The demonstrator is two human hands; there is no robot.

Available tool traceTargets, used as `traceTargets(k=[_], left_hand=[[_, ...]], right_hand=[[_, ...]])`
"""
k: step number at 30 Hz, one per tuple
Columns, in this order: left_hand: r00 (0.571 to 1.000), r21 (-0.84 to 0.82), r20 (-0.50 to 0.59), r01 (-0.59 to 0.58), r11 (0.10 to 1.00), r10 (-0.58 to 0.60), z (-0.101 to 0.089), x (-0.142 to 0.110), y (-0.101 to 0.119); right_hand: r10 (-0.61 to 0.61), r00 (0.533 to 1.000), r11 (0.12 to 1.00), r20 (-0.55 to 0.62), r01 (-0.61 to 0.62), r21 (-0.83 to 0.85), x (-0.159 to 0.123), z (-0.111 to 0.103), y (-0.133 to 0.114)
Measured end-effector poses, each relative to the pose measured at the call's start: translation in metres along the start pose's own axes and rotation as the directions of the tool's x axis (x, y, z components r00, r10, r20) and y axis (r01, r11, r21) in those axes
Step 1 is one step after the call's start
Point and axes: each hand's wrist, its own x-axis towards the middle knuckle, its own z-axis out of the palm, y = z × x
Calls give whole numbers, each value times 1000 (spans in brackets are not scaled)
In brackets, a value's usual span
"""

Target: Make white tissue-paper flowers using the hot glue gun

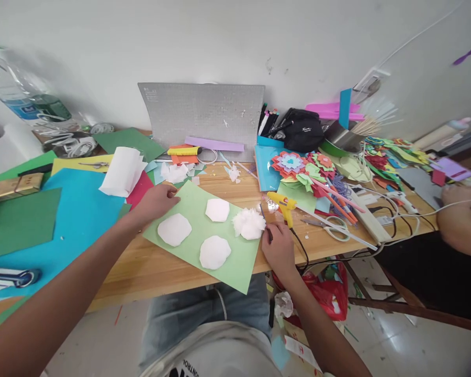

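A light green sheet of paper [194,230] lies slanted on the desk in front of me, its near corner past the desk's edge. My left hand [160,201] is closed on its upper left edge, fingers curled. Three flat white paper pieces [215,252] with cut edges rest on the sheet. A fluffy, crumpled white paper flower [248,224] sits at its right side. Beside that flower my right hand [279,246] is closed at the sheet's right edge; its fingertips are partly hidden. Just above this hand lies a yellow hot glue gun [284,206].
Scissors [327,226], a power strip [371,215] with cables and layered paper flowers [292,163] are at right. A white paper roll [122,172] and blue paper [76,209] lie left. A grey cutting mat [204,112] leans on the wall. Another person's hand [461,214] is far right.
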Motion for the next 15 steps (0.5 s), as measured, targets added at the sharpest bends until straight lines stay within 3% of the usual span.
traceTargets(k=[4,8,15], left_hand=[[995,-100,101,-7,995,17,-13,-4,13],[999,-44,35,-39,998,40,-27,-3,19],[998,220,21,-58,974,55,-48,16,-31]], right_hand=[[14,1000,1000,-5,-14,4,0,-1,-1],[2,1000,1000,19,-2,26,1,-2,-2],[-62,995,995,72,56,85,13,2,-12]])
